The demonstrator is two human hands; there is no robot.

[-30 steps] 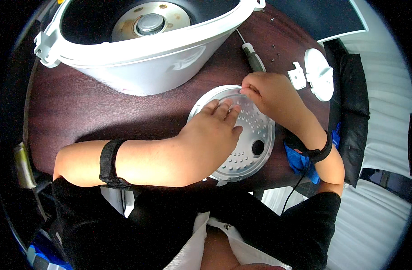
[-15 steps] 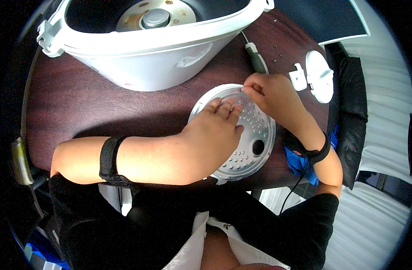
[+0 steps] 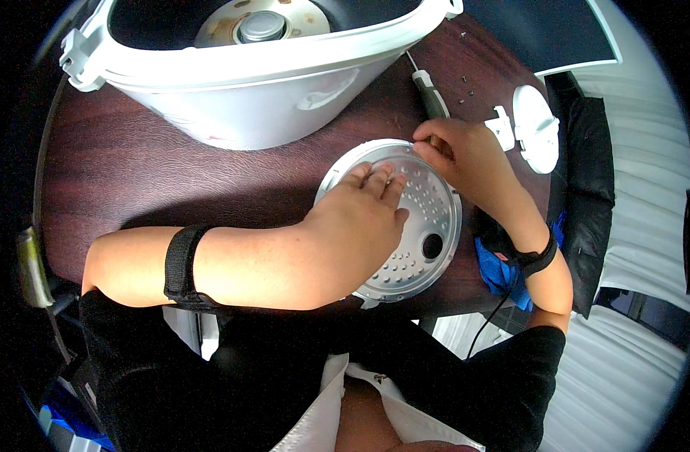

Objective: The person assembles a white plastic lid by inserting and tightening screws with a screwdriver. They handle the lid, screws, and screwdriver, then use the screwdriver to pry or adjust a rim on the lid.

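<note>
My left hand (image 3: 356,218) lies flat, fingers stretched, on a round silver metal lid plate (image 3: 413,280). The plate has many small bumps and a black round spot (image 3: 432,246), and rests near the table's front edge. At the plate's upper right rim is my right hand (image 3: 462,154), its fingers curled and thumb and forefinger close together in a loose pinch. Whatever it may hold is too small or hidden to make out. Just beyond that hand lies a screwdriver (image 3: 429,94) with a grey and white handle, partly covered by the fingers.
A large white rice cooker body (image 3: 239,113) stands open at the back. Small screws (image 3: 465,90) lie to the right, near a white oval cover (image 3: 537,128) and a small white bracket (image 3: 501,129). Blue cloth (image 3: 495,267) and a black cable (image 3: 484,331) are by my right forearm.
My right hand has moved slightly right and up from the plate's rim, and its thumb and forefinger have parted a little. My left hand stays on the plate.
</note>
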